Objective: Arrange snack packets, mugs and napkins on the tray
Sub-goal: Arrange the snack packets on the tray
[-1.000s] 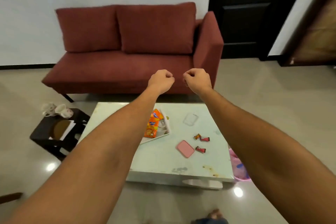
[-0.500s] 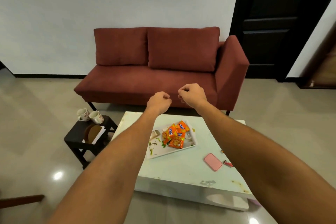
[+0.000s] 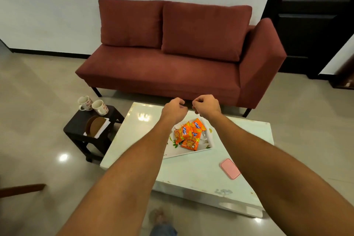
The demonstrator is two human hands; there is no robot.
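1. While both forearms reach out over the coffee table (image 3: 191,178), the left hand (image 3: 173,110) and right hand (image 3: 206,108) hang side by side above its far edge, close but apart.
2. Each hand has its fingers curled into a loose fist, knuckles up. Nothing shows in either grasp.
3. A white tray (image 3: 191,152) with a leaf print lies just below the hands, towards the table's far edge. Its long axis runs skewed to the table edges, the right end swung further away. The left forearm hides its left end.
4. Four orange snack packets (image 3: 188,136) lie in an overlapping heap in the tray. They fan out at different angles, and the nearest one lies with its long axis roughly along the tray's near rim.
5. Two flowered mugs (image 3: 85,102) stand upright and touching at the far edge of a dark side table (image 3: 76,124), left of the coffee table, with their handles turned to the near left.
6. White sheets (image 3: 102,130) lie on that side table under a round brown piece; whether they are napkins I cannot tell.
7. A pink flat case (image 3: 230,168) lies near the coffee table's near right corner, and a red sofa (image 3: 172,67) stands beyond its far edge.
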